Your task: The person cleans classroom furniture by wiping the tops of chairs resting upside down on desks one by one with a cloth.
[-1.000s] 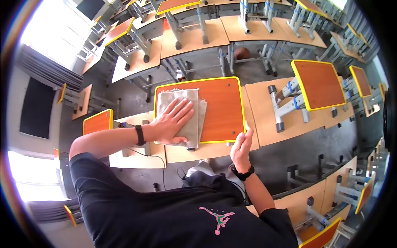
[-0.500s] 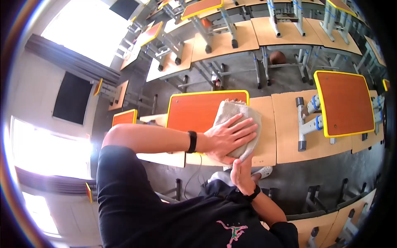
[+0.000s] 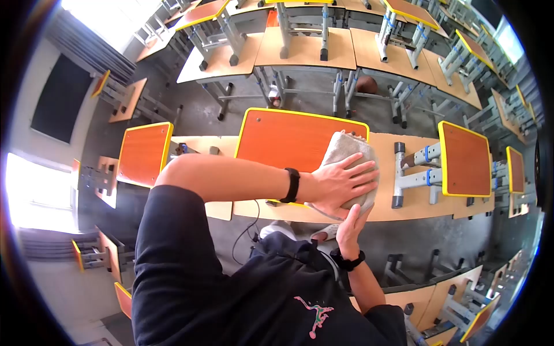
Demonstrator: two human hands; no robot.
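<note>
A beige-grey cloth [image 3: 343, 145] lies over the right end of an orange stool seat [image 3: 288, 138] with a yellow rim. My left hand [image 3: 346, 183] rests flat on top of the cloth, its fingers spread. Below it, my right hand [image 3: 351, 229] is at the cloth's lower edge, thumb up, near the heel of my left hand. The fingers of my right hand are mostly hidden by the cloth, which it appears to grip there. My left forearm covers the seat's near edge.
Under the seat stretches a row of wooden desks [image 3: 386, 210]. Upturned stools stand on it to the right [image 3: 464, 158] and left [image 3: 144, 153]. Another desk row [image 3: 306, 49] with stools lies ahead. A brown ball [image 3: 366, 85] is beneath it. A dark cable [image 3: 235, 245] hangs by my legs.
The view has swung, so the furniture appears shifted. My left hand stays flat on the cloth and my right hand stays at its lower edge, both still at the seat's right end.
</note>
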